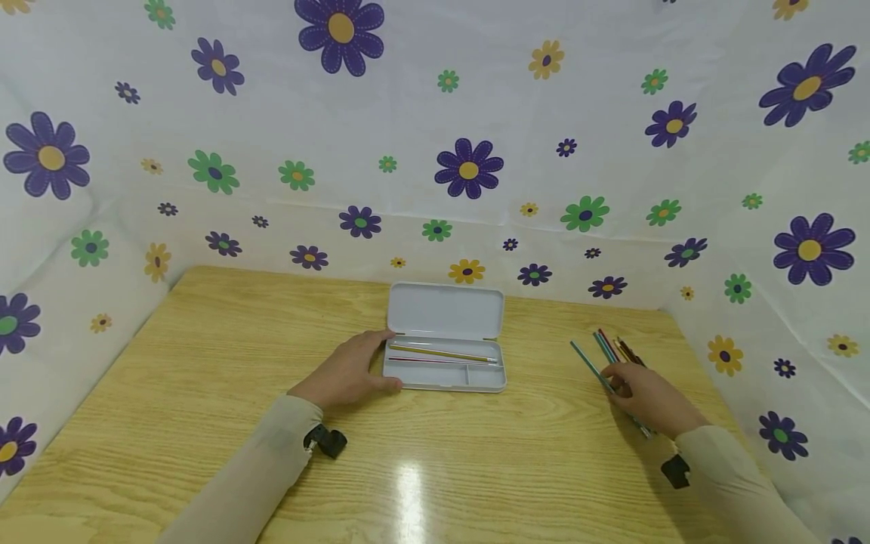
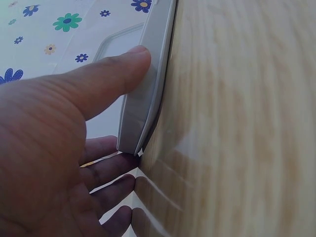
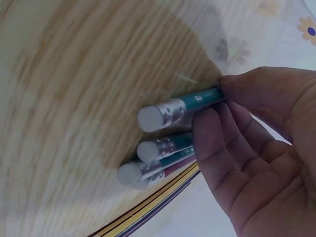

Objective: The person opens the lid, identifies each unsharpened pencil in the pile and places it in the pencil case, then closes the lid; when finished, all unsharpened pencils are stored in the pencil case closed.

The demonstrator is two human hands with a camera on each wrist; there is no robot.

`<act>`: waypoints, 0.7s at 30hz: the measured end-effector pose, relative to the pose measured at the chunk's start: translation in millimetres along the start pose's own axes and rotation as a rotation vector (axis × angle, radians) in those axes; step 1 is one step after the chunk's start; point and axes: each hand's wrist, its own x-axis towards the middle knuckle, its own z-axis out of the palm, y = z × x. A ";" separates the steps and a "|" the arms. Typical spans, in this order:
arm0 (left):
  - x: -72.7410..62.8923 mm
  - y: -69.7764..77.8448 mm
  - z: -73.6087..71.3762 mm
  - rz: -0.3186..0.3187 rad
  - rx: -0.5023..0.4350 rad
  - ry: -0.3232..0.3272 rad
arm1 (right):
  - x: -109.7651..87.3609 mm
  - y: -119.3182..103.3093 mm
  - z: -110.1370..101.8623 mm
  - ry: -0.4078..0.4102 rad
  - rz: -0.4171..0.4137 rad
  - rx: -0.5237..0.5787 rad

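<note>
A white pencil case (image 1: 445, 381) lies with its lid (image 1: 446, 310) raised at the back. In its long compartment are a yellow pencil (image 1: 442, 352) and a thin red pencil (image 1: 424, 360). My left hand (image 1: 347, 372) holds the case's left end, thumb on the front wall and fingers at the back corner. At the right, my right hand (image 1: 649, 397) pinches a green pencil (image 3: 200, 100) between thumb and fingers; its white eraser end shows in the right wrist view. Beneath and beside it lie more green pencils (image 3: 173, 144), a dark red one (image 3: 180, 165) and yellow-and-black ones (image 3: 148, 205).
The wood-grain table (image 1: 258, 325) is walled by a white cloth (image 1: 408, 113) with printed flowers at the back and sides. The loose pencils lie near the table's right edge. A smaller compartment (image 1: 485, 375) takes up the case's front right corner.
</note>
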 end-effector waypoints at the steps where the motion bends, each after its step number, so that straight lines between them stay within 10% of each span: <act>1: 0.0 -0.1 -0.1 0.000 -0.001 0.000 | 0.4 0.6 0.3 0.002 -0.002 -0.003; 21: -0.3 0.2 -1.2 0.008 -0.002 -0.001 | -0.7 -2.7 5.7 0.018 0.024 -0.033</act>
